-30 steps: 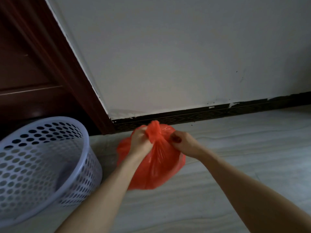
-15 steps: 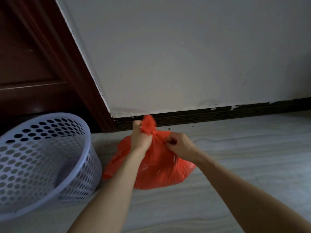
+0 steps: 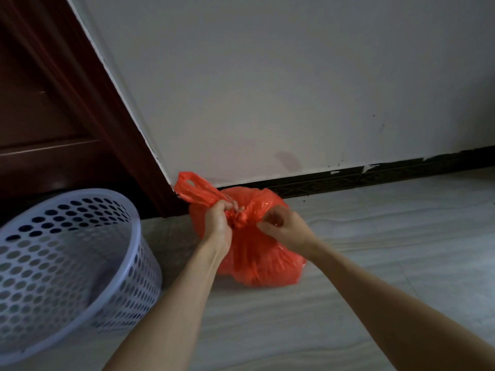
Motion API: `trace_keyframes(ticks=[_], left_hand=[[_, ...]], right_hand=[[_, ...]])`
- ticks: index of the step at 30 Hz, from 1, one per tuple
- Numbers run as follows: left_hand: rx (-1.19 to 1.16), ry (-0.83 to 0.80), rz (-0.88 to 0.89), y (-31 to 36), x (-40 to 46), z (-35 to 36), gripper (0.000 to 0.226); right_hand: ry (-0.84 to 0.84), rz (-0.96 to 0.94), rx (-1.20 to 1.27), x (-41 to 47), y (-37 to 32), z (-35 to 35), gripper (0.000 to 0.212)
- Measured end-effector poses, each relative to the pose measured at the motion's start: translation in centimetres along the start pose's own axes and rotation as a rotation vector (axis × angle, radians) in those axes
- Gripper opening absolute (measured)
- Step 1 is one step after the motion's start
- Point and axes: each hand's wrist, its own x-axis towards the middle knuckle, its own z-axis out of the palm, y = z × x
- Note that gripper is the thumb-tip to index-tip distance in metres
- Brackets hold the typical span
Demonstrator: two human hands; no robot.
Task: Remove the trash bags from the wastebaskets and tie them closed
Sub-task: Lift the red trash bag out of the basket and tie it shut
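Note:
A full orange-red trash bag (image 3: 257,258) sits on the pale floor by the wall. Its top is bunched into a twisted neck between my hands. My left hand (image 3: 218,223) grips that neck, and one bag handle loop (image 3: 194,190) sticks out up and to the left of it. My right hand (image 3: 284,227) is at the right side of the neck with curled fingers; whether it pinches plastic is hard to see. The white perforated wastebasket (image 3: 88,207) stands to the left with no bag in it.
A dark brown wooden door and frame (image 3: 67,116) rise at the left behind the basket. A white wall with a dark baseboard (image 3: 375,175) runs just behind the bag. Pale tiled floor (image 3: 388,250) stretches to the right and toward me.
The bag has shifted right, nearer the wall. A handle loop now sticks out above my left hand, and the neck looks more tightly twisted. My right hand has drawn slightly away to the right.

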Motion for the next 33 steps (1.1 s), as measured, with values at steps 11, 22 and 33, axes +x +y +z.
trace_keyframes(ticks=[11,22,33], left_hand=[[0.092,-0.041,0.036,-1.8,-1.4,1.2,0.029],[0.292,0.028,0.09,-2.2,-1.3,1.3,0.053],[1.44,0.273,0.268,-1.1,-0.7,-2.0,0.041]], right_hand=[[0.073,0.196,0.164,-0.3,-1.3,1.6,0.023],[-0.016,0.219,0.118,0.0,-2.0,2.1,0.036],[0.064,-0.133,-0.343,-1.0,-2.1,1.1,0.007]])
